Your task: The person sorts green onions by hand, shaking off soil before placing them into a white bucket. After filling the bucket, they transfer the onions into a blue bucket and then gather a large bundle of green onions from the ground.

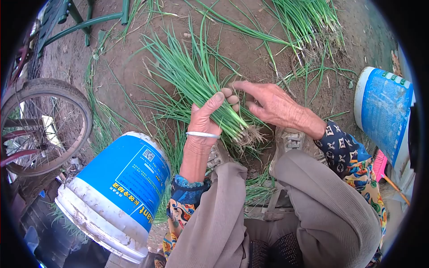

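A bunch of green onions (pixel 192 82) lies in my left hand (pixel 203 118), whose fingers and thumb wrap round its stalks. The leaves point to the upper left, and the pale bulbs with roots point down and right. My right hand (pixel 270 102) is just right of the bunch, fingers bent toward the left fingertips; its index finger is slightly blurred, and nothing shows between finger and thumb. Loose green onions (pixel 172 109) lie on the ground beneath the held bunch.
A blue and white bucket (pixel 125 178) stands at the lower left, another bucket (pixel 384 107) at the right. More onions (pixel 308 22) lie at the top right. A bicycle wheel (pixel 85 107) is at the left, a green metal frame (pixel 103 18) at the top left.
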A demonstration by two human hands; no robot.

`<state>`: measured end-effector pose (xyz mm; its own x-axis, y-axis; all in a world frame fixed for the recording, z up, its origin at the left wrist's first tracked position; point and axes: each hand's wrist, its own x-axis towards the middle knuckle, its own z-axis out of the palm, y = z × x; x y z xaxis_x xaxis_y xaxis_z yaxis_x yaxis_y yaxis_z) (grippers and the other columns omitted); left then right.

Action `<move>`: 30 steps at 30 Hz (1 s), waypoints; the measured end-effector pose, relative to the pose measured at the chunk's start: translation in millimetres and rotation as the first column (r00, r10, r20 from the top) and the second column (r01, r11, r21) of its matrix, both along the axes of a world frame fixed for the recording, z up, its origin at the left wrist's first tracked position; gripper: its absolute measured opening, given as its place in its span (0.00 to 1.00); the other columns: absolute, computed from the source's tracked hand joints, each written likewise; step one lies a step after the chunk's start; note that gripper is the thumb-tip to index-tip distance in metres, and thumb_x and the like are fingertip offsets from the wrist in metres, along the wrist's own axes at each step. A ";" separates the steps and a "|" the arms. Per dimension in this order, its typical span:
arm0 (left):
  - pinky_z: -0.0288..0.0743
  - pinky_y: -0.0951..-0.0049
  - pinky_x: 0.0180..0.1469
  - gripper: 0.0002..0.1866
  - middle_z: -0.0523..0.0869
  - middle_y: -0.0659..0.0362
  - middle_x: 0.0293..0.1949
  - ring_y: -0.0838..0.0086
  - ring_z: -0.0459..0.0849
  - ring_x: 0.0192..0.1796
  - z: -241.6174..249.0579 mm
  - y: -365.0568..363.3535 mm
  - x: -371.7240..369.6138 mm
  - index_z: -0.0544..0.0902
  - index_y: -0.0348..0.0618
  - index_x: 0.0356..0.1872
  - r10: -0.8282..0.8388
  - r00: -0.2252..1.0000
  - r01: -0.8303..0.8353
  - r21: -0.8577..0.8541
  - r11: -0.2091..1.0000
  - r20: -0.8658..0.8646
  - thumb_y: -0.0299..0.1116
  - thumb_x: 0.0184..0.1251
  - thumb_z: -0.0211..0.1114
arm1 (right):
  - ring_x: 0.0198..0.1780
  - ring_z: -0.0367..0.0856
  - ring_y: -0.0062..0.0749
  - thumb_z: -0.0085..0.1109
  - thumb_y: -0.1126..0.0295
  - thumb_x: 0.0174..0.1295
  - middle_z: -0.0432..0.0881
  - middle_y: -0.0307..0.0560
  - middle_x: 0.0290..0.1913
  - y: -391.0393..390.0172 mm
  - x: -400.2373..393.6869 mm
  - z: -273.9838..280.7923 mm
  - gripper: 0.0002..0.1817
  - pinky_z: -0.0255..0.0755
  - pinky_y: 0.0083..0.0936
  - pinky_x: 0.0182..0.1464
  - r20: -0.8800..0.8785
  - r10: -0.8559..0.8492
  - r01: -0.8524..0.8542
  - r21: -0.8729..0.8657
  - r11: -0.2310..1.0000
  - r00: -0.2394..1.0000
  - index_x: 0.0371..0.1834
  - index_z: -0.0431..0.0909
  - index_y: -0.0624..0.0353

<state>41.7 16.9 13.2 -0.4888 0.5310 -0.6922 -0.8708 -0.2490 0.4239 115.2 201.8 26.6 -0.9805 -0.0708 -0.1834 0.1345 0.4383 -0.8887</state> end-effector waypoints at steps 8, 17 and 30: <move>0.74 0.69 0.42 0.15 0.79 0.62 0.43 0.74 0.76 0.42 27.4 -36.3 -39.3 0.72 0.42 0.52 0.209 0.973 -0.163 0.354 0.921 -0.097 0.27 0.66 0.60 | 0.33 0.81 0.54 0.53 0.63 0.63 0.77 0.58 0.22 11.3 27.4 -14.4 0.14 0.75 0.44 0.39 0.368 0.310 -0.409 0.229 0.883 0.876 0.32 0.73 0.66; 0.70 0.71 0.42 0.14 0.77 0.65 0.33 0.76 0.71 0.35 14.5 -20.5 -22.0 0.74 0.45 0.51 0.161 0.986 -0.142 0.279 0.950 -0.046 0.33 0.67 0.62 | 0.32 0.80 0.45 0.55 0.67 0.59 0.81 0.54 0.36 98.4 -19.9 -41.7 0.15 0.74 0.40 0.41 -0.081 -0.329 0.301 0.647 0.700 0.941 0.45 0.72 0.65; 0.77 0.72 0.41 0.16 0.83 0.57 0.41 0.73 0.82 0.39 3.1 24.9 4.2 0.78 0.41 0.44 0.031 0.989 -0.048 -0.115 0.992 -0.146 0.28 0.55 0.72 | 0.29 0.78 0.30 0.52 0.65 0.65 0.77 0.47 0.28 1.1 -0.3 12.0 0.11 0.75 0.30 0.34 0.233 0.017 0.066 -0.346 0.936 0.972 0.39 0.69 0.64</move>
